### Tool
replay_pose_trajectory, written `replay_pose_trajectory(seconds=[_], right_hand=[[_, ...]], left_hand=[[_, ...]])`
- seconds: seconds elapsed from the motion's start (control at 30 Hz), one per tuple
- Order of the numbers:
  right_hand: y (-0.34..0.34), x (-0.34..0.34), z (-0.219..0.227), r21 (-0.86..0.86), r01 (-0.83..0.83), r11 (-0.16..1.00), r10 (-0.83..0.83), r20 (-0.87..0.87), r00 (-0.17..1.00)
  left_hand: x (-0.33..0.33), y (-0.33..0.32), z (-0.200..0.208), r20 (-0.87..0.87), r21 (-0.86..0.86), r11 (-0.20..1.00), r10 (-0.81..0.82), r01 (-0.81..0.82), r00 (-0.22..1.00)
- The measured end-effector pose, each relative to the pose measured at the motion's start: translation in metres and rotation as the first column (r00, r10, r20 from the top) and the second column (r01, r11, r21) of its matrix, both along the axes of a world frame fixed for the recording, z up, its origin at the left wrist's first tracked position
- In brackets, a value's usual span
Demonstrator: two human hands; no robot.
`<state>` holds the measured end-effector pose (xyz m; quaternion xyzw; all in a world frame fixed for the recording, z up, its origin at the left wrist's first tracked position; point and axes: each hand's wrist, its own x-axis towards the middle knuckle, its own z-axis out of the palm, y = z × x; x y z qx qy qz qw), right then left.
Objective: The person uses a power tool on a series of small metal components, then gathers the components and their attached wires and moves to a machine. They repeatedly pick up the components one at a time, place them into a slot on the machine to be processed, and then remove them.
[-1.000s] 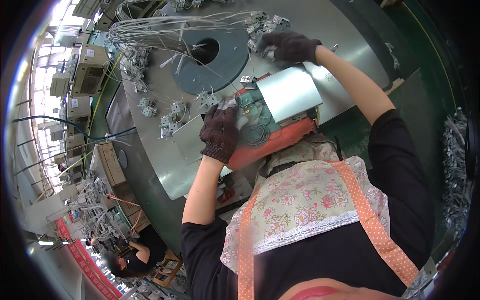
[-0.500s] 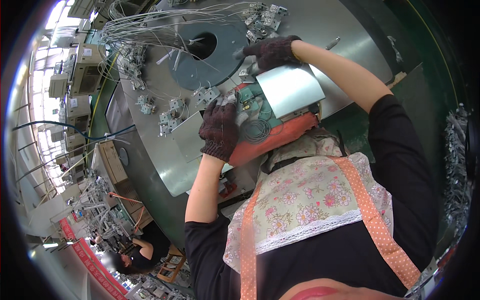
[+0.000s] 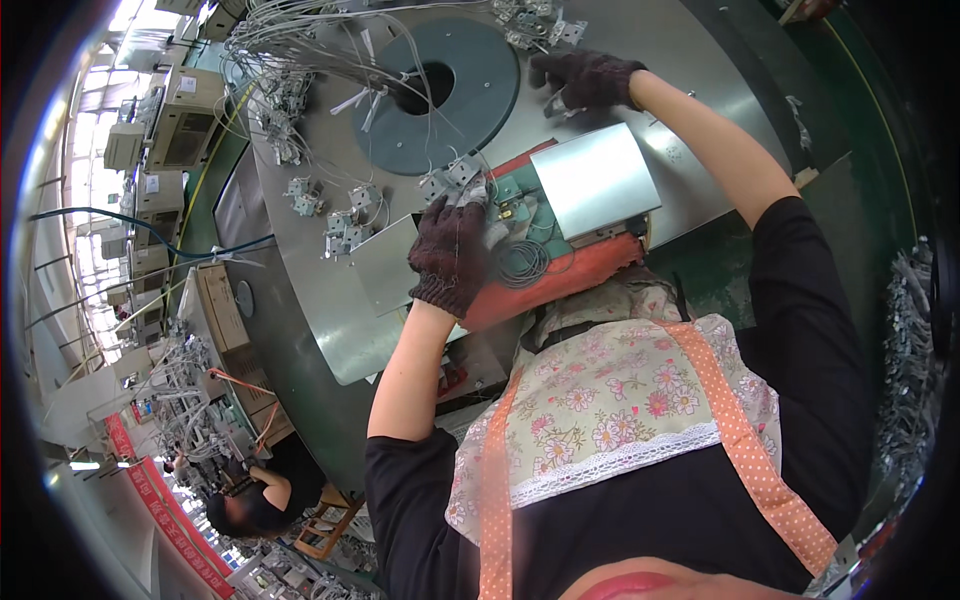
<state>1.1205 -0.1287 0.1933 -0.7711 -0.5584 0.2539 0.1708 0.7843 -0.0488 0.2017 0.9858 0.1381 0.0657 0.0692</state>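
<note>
My left hand (image 3: 450,245), in a dark knitted glove with grey fingertips, lies at the left side of a green work fixture (image 3: 515,195). Its fingers stretch forward and the thumb stands apart. Just beyond the fingertips sit small metal boxes (image 3: 452,176) with wires; whether the fingers touch them I cannot tell. My right hand (image 3: 592,82), gloved alike, is raised over the table at the far right. Its fingers are apart with nothing visible in them, close to a pile of small metal boxes (image 3: 540,25). A coil of grey wire (image 3: 523,262) lies on the fixture's near side.
A shiny metal plate (image 3: 592,180) covers the fixture's right part, and a red cloth pad (image 3: 550,290) edges its front. Behind stands a grey disc (image 3: 485,95) with wires through its hole. More wired boxes (image 3: 350,230) lie left. Another person (image 3: 255,505) sits at lower left.
My right hand has moved away from the fixture, up and to the right, toward the far pile of metal boxes. My left hand stays at the fixture. The whole view has shifted slightly.
</note>
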Motion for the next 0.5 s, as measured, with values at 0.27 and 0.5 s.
replay_pose_trajectory(seconds=[0.27, 0.5], right_hand=[[-0.049, 0.021, -0.039, 0.683, 0.273, 0.677, -0.352, -0.025, 0.936], [-0.024, 0.011, -0.034, 0.286, 0.314, 0.906, -0.301, -0.088, 0.949]], left_hand=[[-0.002, 0.003, 0.0, 0.025, 0.063, 0.998, -0.024, 0.022, 0.999], [0.001, 0.002, 0.003, -0.008, 0.032, 0.999, -0.025, 0.026, 1.0]])
